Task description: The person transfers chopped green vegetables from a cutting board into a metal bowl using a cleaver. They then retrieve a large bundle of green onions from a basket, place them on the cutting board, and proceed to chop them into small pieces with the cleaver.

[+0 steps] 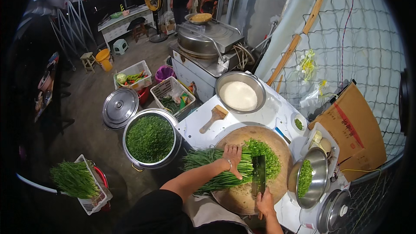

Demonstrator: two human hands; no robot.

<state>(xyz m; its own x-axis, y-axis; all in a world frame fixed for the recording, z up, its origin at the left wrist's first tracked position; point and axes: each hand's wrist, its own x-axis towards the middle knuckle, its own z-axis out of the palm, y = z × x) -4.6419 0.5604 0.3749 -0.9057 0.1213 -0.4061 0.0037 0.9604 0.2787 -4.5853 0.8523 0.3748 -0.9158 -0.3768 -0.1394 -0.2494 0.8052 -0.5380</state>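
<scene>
A large bundle of Chinese chives (208, 169) lies across the round wooden chopping board (234, 198), its leaves hanging over the left edge. My left hand (233, 160) presses down on the bundle near its cut end, fingers spread, a bracelet at the wrist. In my right hand (266, 201) is the wooden handle of a Chinese cleaver (259, 174). Its broad dark blade stands at the cut end of the chives, with green bits stuck to it. Chopped chives (268, 156) are heaped on the board, to the right of and beyond the blade.
Right of the board stand a steel bowl of chopped greens (305, 178) and a rice cooker (334, 213). Beyond it are a basin of white grains or powder (239, 96), a brush (214, 118) and a blue-handled knife (282, 135). A pot of chopped greens (150, 139) stands at left.
</scene>
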